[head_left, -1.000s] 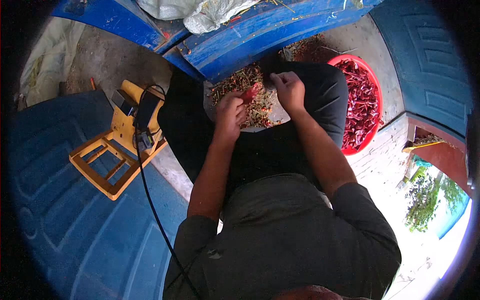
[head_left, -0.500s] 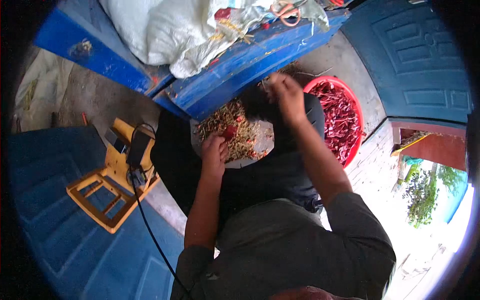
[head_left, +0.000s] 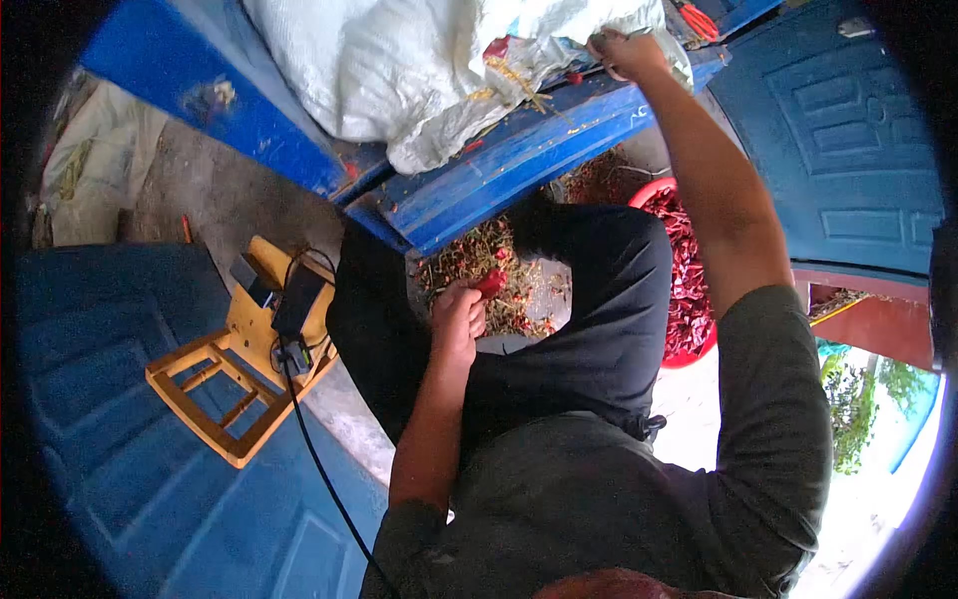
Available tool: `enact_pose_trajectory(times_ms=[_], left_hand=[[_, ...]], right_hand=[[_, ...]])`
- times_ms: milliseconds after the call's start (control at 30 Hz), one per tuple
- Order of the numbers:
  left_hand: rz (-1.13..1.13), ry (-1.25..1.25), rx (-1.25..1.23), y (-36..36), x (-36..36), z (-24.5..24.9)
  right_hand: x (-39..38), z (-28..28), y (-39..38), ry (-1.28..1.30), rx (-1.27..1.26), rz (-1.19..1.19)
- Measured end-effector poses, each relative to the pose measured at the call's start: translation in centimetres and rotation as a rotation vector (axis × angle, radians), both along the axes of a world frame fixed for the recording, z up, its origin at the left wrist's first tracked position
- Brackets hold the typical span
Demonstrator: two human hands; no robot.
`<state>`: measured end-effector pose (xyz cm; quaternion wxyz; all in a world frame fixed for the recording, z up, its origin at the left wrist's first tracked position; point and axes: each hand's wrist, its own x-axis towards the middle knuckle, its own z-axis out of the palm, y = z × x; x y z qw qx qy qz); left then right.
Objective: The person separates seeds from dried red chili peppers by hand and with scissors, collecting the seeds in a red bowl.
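Note:
My left hand (head_left: 459, 317) is closed around a dried red chili pepper (head_left: 490, 285), whose end sticks out past the fingers. Below it, between my legs, lies a pale sheet (head_left: 554, 290) strewn with chili stems and bits (head_left: 469, 262). My right hand (head_left: 629, 55) is stretched out to the blue table, fingers bent onto the pink-handled scissors (head_left: 612, 71) at the edge of a white woven sack (head_left: 349, 70). Most of the scissors is hidden under the fingers.
A red basin (head_left: 689, 359) full of dried chilies (head_left: 689, 250) stands beyond my right knee. The blue table (head_left: 539, 190) edges in above my lap. Left are a yellow wooden chair (head_left: 235, 439) with a black cable (head_left: 324, 469) and a blue door (head_left: 90, 399). Red-handled scissors (head_left: 699, 22) lie farther right.
My right hand has moved up from beside my knee to the scissors on the table. My left hand still holds the chili. The view has shifted slightly.

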<state>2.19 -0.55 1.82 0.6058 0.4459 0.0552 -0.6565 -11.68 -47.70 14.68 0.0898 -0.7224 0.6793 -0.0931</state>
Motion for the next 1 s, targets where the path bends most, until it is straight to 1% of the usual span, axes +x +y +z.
enact_pose_trajectory(times_ms=[33, 100, 167, 200, 233, 300, 367, 433, 500, 533, 567, 633, 667, 733, 800, 867, 900, 967, 1000], left_hand=[[0.001, -0.010, -0.001, 0.1, 0.1, 0.1], [0.033, 0.030, 0.009, 0.0, 0.2, -0.5], [0.033, 0.049, -0.041, 0.3, 0.2, -1.1], [0.044, 0.068, -0.013, 0.6, 0.1, -0.8], [0.030, 0.041, -0.042, 0.2, 0.3, 0.1], [0.014, 0.020, -0.060, 0.1, 0.4, 0.6], [0.001, -0.016, -0.071, 0.0, 0.1, 0.5], [0.001, -0.031, -0.061, 0.1, -0.5, 0.3], [-0.013, -0.006, -0.036, 0.0, -0.7, 0.6], [-0.022, -0.014, -0.031, 0.2, -0.8, 0.7], [-0.032, -0.030, -0.024, 0.2, -0.8, 0.8], [-0.048, -0.051, -0.015, 0.5, -0.9, 0.8], [-0.043, -0.043, -0.030, 0.6, -0.9, 0.5], [-0.032, -0.039, -0.048, 0.5, -0.8, 0.6], [-0.023, -0.045, -0.008, 0.5, -0.8, 0.8], [-0.021, -0.042, -0.017, 0.5, -0.7, 0.3], [-0.023, -0.039, -0.028, 0.5, -0.7, 0.3], [-0.022, -0.043, -0.021, 0.5, -0.7, 0.4], [-0.019, -0.049, -0.015, 0.5, -0.7, 0.6]], right_hand=[[-1.0, -0.7, -1.5, -0.010, 0.173, 0.080], [-4.5, -2.3, -2.8, -0.263, 0.204, -0.036], [-8.5, -3.2, -1.0, -0.713, 0.365, 0.168], [-7.5, -1.9, 4.5, -0.822, 0.320, 0.143], [-6.4, 0.4, 11.0, -0.933, 0.265, 0.124], [-8.8, 0.8, 17.8, -0.252, 0.182, 0.501], [-10.8, -2.5, 25.1, 0.002, 0.034, 0.778], [-9.1, -2.4, 31.5, -0.831, 0.859, 0.303], [-9.2, -4.6, 35.0, -0.806, 0.853, 0.385], [-9.6, -5.4, 35.3, -0.846, 0.918, 0.349], [-10.2, -5.9, 35.3, -0.856, 0.918, 0.348], [-10.3, -5.6, 35.3, -0.679, 1.000, 0.359], [-10.8, -5.9, 35.0, -0.678, 1.050, 0.386], [-10.7, -5.5, 34.5, -0.660, 1.070, 0.438], [-10.7, -5.1, 34.3, -0.638, 1.096, 0.484], [-10.7, -5.0, 34.1, -0.516, 1.124, 0.587], [-10.4, -4.7, 34.0, -0.515, 1.126, 0.585], [-9.7, -4.1, 33.9, -0.400, 1.117, 0.589], [-9.5, -4.0, 33.9, -0.400, 1.120, 0.585]])
